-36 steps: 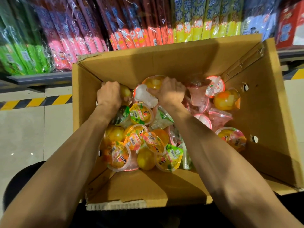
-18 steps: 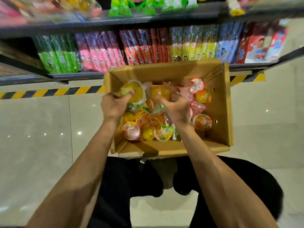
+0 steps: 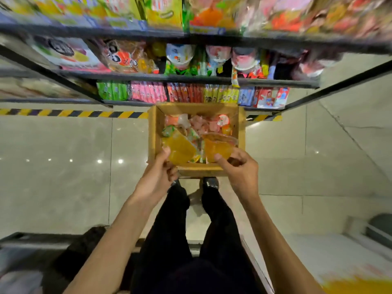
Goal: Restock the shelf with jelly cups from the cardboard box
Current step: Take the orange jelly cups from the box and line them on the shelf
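Observation:
An open cardboard box (image 3: pixel 153 132) stands on the floor below me, holding several jelly cups (image 3: pixel 222 120) in orange, pink and green. My left hand (image 3: pixel 158 177) grips a yellow jelly cup (image 3: pixel 180 150) above the box's near edge. An orange jelly cup (image 3: pixel 216 148) is held by my right hand (image 3: pixel 239 170) beside it, also over the box. Both cups are blurred by motion. The shelf (image 3: pixel 161 77) rises right behind the box, its tiers full of snack packets.
Black trouser legs (image 3: pixel 176 219) and shoes stand just behind the box. A yellow-black hazard stripe (image 3: pixel 70 113) runs along the shelf's foot. Pale glossy floor tiles (image 3: pixel 63 166) spread left and right. A dark object lies at lower left (image 3: pixel 84 240).
Both hands have lifted a jelly cup each out of the box. The view has risen far from the box, so higher shelf tiers and my legs now show.

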